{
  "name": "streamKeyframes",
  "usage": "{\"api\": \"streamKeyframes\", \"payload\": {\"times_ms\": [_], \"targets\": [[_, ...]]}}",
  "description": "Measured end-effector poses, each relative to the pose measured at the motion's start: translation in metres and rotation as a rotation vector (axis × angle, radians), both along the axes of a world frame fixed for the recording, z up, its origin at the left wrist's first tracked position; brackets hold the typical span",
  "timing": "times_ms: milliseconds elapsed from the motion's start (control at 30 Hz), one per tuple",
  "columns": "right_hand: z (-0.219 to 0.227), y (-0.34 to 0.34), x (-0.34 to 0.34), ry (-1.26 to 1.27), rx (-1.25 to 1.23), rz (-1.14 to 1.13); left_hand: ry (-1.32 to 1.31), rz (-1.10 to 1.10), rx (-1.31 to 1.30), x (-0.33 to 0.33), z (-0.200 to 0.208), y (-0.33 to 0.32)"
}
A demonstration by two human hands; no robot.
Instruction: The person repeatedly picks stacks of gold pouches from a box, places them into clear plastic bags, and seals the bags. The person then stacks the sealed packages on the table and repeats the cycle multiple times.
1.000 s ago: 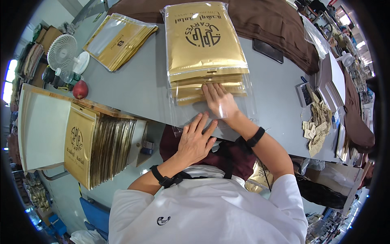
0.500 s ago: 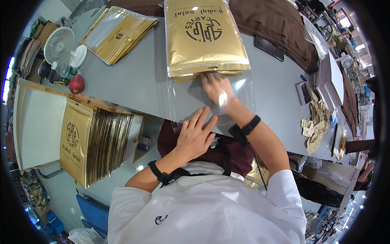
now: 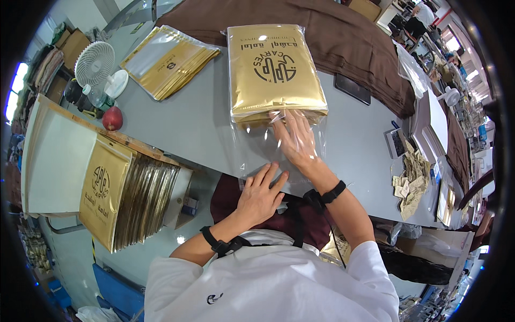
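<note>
Right hand point(image 3: 294, 140): wide, touching gold rectangular packets point(image 3: 268, 88)
Left hand point(image 3: 261, 196): wide, on clear plastic bag point(image 3: 248, 147)
Change: packets flusher

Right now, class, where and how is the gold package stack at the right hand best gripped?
Probably by both long edges, coming from left and right: the gold package stack lies broad face up with those sides unobstructed, while the right hand and loose clear bag occupy its near end.
</note>
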State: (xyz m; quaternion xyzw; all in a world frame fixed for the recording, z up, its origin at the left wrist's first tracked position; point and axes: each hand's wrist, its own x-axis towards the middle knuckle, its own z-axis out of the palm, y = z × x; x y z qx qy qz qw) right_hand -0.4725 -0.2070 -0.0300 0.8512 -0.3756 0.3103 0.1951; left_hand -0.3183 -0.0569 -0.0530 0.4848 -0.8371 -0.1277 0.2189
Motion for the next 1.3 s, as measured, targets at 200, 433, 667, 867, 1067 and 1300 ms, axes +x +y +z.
{"api": "streamKeyframes", "payload": {"times_ms": [200,433,667,867,1067,1300], "targets": [[0.000,-0.006,0.008,-0.079,-0.083,0.019,-0.014,0.020,-0.027,-0.002,0.000,0.000],[-0.008,-0.009,0.003,-0.004,0.016,-0.035,-0.022,0.020,-0.010,-0.004,-0.003,0.002],[-0.020,-0.032,0.004,0.037,0.212,-0.125,0.016,-0.011,0.033,-0.003,0.001,-0.005],[0.003,0.012,0.000,-0.111,0.184,-0.008,0.504,0.058,-0.105,0.018,0.004,0.011],[-0.003,0.107,0.008,-0.453,0.810,0.185,0.892,0.596,0.236,0.054,-0.010,0.023],[-0.016,0.112,0.035,-0.351,0.847,0.217,0.743,0.559,0.587,0.052,-0.009,0.012]]}}
